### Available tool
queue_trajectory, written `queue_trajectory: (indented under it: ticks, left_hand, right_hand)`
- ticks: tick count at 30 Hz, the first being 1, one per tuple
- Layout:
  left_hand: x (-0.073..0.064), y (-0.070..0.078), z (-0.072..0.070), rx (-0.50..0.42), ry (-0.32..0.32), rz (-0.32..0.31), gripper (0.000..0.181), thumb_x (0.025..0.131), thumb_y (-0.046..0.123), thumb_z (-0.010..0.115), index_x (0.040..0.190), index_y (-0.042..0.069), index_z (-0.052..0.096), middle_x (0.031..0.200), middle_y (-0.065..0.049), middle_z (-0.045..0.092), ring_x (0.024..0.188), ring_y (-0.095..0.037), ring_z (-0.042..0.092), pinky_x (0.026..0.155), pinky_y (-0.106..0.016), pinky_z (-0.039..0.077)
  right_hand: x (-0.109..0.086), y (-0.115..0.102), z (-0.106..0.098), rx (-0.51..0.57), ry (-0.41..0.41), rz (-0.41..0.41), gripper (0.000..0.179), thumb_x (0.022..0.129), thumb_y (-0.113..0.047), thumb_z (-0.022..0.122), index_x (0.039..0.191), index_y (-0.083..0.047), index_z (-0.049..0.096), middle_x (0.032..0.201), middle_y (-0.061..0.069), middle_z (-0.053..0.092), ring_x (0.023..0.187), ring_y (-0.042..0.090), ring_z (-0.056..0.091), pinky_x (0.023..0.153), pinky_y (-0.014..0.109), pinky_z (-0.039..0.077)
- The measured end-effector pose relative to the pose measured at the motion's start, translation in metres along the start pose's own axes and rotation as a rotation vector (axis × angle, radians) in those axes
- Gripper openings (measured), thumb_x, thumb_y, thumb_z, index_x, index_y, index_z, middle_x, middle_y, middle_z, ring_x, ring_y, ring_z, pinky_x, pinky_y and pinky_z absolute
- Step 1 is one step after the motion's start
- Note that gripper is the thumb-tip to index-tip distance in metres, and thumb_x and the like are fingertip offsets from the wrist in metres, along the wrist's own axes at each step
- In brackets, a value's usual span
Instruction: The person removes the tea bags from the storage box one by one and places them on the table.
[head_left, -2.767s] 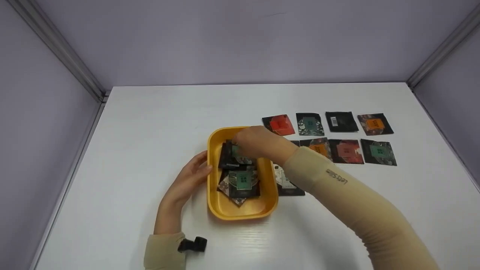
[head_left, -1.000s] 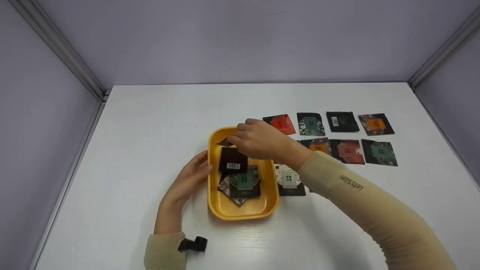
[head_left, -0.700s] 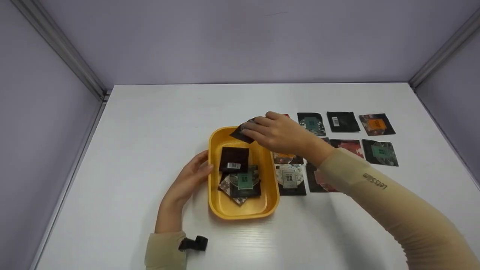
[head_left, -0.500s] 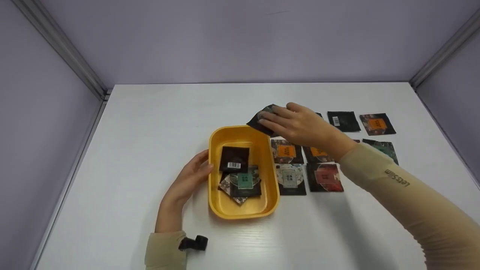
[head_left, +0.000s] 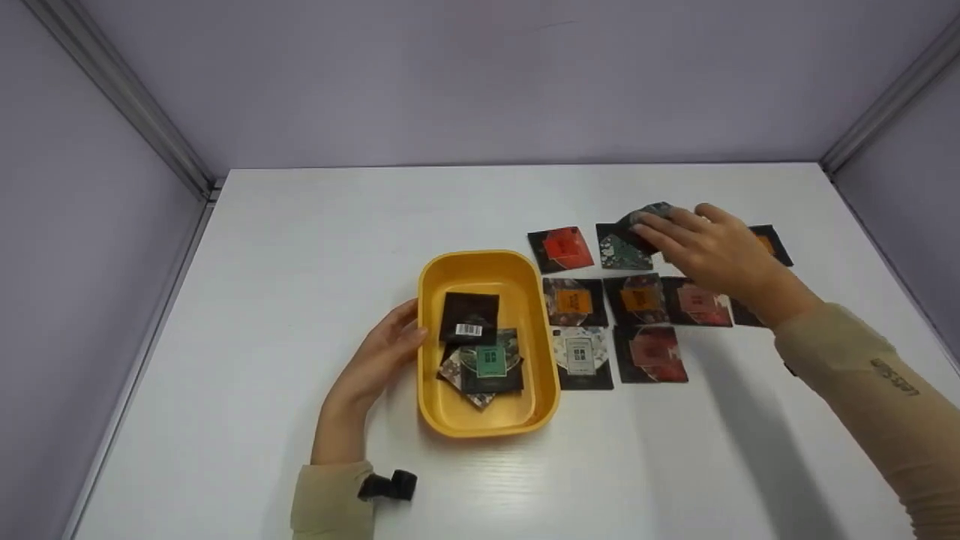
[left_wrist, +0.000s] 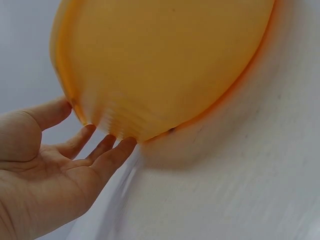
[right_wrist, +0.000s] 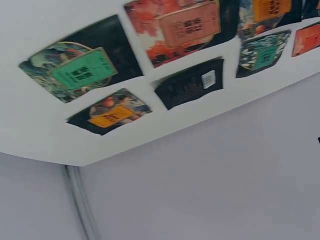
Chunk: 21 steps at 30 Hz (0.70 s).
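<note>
My right hand [head_left: 709, 251] pinches a dark printed sachet [head_left: 639, 223], raised at a slant over the back row of sachets. In the head view it overlaps a green-labelled sachet [head_left: 619, 257] lying on the table. Neither the right hand nor its sachet shows in the right wrist view. With thumb at the rim and fingertips on the outer wall, my left hand [head_left: 379, 352] holds the left side of a yellow plastic tray [head_left: 540, 405]. Inside lie a black barcoded sachet [head_left: 469, 311] and, nearer the front, a green-labelled one [head_left: 491, 367] overlapping a patterned one.
Right of the tray, sachets lie in rows: red [head_left: 562, 249] at the back, orange [head_left: 572, 302] in the middle, white [head_left: 582, 358] and red [head_left: 649, 354] in front. The right wrist view shows a black barcoded sachet [right_wrist: 190, 84]. Purple panels [head_left: 480, 90] enclose the white table.
My right hand has come up out of the tray with a sachet and moved right over the back row, uncovering the black barcoded sachet inside. The left hand and tray have stayed put.
</note>
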<state>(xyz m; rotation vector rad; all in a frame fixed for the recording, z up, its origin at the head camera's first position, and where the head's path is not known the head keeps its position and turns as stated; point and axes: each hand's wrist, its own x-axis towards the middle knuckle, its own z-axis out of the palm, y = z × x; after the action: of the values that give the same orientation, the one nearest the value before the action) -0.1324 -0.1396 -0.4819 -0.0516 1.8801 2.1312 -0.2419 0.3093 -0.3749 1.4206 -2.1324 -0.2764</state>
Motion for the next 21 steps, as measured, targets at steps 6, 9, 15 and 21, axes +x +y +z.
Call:
queue_trajectory:
  ticks: [6,9,15,21]
  left_hand:
    - [-0.001,-0.001,-0.001,0.005,0.001,-0.002,0.060,0.098,0.016,0.063,0.152,0.006,0.036,0.155,-0.011,0.035,0.141,-0.026,0.035,0.111,-0.042,0.036]
    - [-0.001,-0.002,-0.001,0.007,0.003,-0.002,0.060,0.098,0.017,0.063,0.151,0.007,0.036,0.155,-0.011,0.035,0.141,-0.026,0.035,0.111,-0.042,0.035]
    - [-0.002,0.000,-0.001,0.015,0.006,0.002,0.059,0.098,0.016,0.063,0.151,0.006,0.037,0.155,-0.012,0.035,0.142,-0.027,0.033,0.112,-0.043,0.033]
    - [-0.002,0.000,-0.001,0.023,0.007,-0.002,0.060,0.098,0.016,0.063,0.151,0.006,0.036,0.155,-0.012,0.035,0.142,-0.027,0.033,0.113,-0.043,0.033]
  right_hand:
    - [-0.053,0.009,0.003,-0.025,0.075,0.085,0.031,0.103,-0.003,0.047,0.130,0.002,0.062,0.120,0.019,0.067,0.094,0.038,0.065,0.065,0.051,0.053]
    - [-0.074,0.012,0.000,-0.050,0.080,0.155,0.035,0.109,-0.013,0.038,0.127,0.000,0.064,0.117,0.018,0.069,0.091,0.037,0.065,0.064,0.050,0.052]
    - [-0.109,0.013,-0.010,-0.026,0.074,0.253,0.032,0.104,-0.013,0.048,0.126,0.006,0.063,0.115,0.024,0.067,0.089,0.044,0.064,0.062,0.055,0.051]
    - [-0.144,0.012,-0.010,-0.055,0.037,0.395,0.031,0.092,0.001,0.059,0.123,0.005,0.064,0.110,0.022,0.069,0.088,0.042,0.064,0.066,0.054,0.051]
